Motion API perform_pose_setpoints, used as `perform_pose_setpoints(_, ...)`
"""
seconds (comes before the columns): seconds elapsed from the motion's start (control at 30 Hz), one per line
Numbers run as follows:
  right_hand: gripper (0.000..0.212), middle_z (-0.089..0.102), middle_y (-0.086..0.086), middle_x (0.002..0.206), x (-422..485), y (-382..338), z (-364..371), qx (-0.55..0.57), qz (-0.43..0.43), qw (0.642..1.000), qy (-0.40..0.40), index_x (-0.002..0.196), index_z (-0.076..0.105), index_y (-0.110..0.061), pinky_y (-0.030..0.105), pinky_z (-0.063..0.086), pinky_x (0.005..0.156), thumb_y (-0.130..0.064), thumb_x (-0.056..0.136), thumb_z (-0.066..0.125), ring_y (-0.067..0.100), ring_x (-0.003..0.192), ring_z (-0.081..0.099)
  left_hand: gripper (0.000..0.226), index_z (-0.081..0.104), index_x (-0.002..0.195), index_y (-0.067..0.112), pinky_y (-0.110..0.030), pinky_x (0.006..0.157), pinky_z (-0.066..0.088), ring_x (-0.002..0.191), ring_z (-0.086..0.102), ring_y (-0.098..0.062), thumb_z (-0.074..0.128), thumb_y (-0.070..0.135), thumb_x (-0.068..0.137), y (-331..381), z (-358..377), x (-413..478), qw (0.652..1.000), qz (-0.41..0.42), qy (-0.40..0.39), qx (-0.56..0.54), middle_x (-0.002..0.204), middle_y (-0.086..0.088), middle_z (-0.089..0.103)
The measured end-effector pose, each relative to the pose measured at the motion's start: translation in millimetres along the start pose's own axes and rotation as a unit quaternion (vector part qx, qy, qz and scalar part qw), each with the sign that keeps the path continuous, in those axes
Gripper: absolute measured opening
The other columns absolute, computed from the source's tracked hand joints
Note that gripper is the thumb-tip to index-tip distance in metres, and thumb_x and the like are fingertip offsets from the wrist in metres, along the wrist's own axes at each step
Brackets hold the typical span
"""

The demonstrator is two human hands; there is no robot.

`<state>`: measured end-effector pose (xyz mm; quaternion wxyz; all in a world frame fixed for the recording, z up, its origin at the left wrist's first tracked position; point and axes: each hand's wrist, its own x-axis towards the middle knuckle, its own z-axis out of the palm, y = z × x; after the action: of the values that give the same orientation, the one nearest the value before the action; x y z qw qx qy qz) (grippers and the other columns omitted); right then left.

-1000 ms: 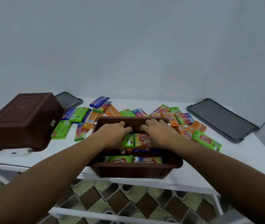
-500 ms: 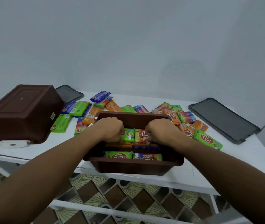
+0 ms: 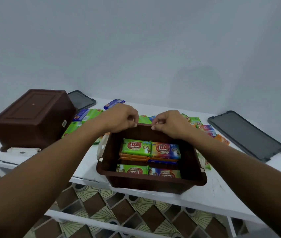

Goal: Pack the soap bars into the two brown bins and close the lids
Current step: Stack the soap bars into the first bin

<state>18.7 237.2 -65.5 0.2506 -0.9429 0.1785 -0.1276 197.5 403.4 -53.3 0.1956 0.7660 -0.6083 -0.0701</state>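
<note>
**Item 1. Open brown bin** [image 3: 150,180]: centre of the white bench [image 3: 222,194], close to its near edge. There is a white latch [image 3: 102,146] on its left side.

**Item 2. Packed soap bars** [image 3: 136,147]: wrapped and laid flat in two rows inside the open bin. The far row is stacked several deep, with a green bar beside a multicoloured one on top. Bare bin floor shows to the left and right of the rows.

**Item 3. Loose soap bars** [image 3: 88,114]: scattered on the bench just beyond the bin's far rim (partly hidden by the hands).

**Item 4. Left hand** [image 3: 119,119] **and right hand** [image 3: 170,125]: side by side over the far rim. The fingers are curled in, and nothing is seen held in either.

**Item 5. Second brown bin** [image 3: 33,115]: upturned at far left, not yet filled.

**Item 6. Lids:** both are dark grey and off the bins. The left lid [image 3: 82,100] lies behind the upturned bin, and the right lid [image 3: 246,134] lies at far right.

**Step in hand (a judgement):** reaching past the rim for more loose bars. To do it well:
- Take a bar in each hand.
- Lay the bars flat and label-up, tight against the existing rows.
- Fill the side gaps before stacking higher.
- Keep every stack below the rim so the lid can seat.
</note>
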Motion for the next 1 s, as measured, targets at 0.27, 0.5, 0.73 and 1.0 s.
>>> perform_pose_setpoints(0.27,0.004,0.063,-0.01,0.067,55.0,-50.8,10.1,0.036,-0.054,0.998,0.015,0.086,0.08,-0.025,0.013,0.037,0.054,-0.024,0.083,0.08,0.0,0.059,0.054,0.012,0.077,0.091,0.02,-0.031,0.071,0.05,0.079,0.065,-0.018,0.072,0.01,0.088,-25.1,-37.3,-5.9,0.996,0.043,0.065,-0.045,0.086,0.001,0.072)
perform_pose_setpoints(0.5,0.01,0.059,-0.015,0.061,100.6,-85.2,35.5,0.041,-0.082,0.996,0.0,0.089,0.081,-0.018,0.009,0.036,0.056,-0.017,0.079,0.082,-0.006,0.057,0.055,0.023,0.073,0.08,0.019,-0.029,0.072,0.046,0.072,0.057,-0.004,0.067,-0.002,0.087,-73.3,-69.0,-15.8,0.995,0.043,0.08,-0.028,0.085,0.002,0.066)
perform_pose_setpoints(0.73,0.007,0.062,-0.017,0.067,141.5,-104.9,68.0,-0.002,-0.073,0.995,-0.062,0.085,0.08,-0.015,0.005,0.04,0.056,-0.013,0.079,0.078,-0.006,0.063,0.057,0.031,0.067,0.076,0.031,-0.008,0.065,0.038,0.071,0.057,0.005,0.069,0.002,0.088,-128.6,-69.7,-8.9,0.997,0.012,0.065,-0.027,0.081,0.012,0.063)
perform_pose_setpoints(1.0,0.006,0.064,-0.013,0.066,180.3,-97.2,108.7,-0.089,-0.016,0.986,-0.137,0.078,0.076,-0.013,0.017,0.039,0.054,-0.011,0.079,0.071,0.004,0.064,0.058,0.015,0.068,0.078,0.024,-0.024,0.064,0.046,0.071,0.062,-0.006,0.08,0.018,0.084,-184.0,-56.7,13.1,0.993,-0.083,0.059,-0.055,0.076,0.013,0.067)
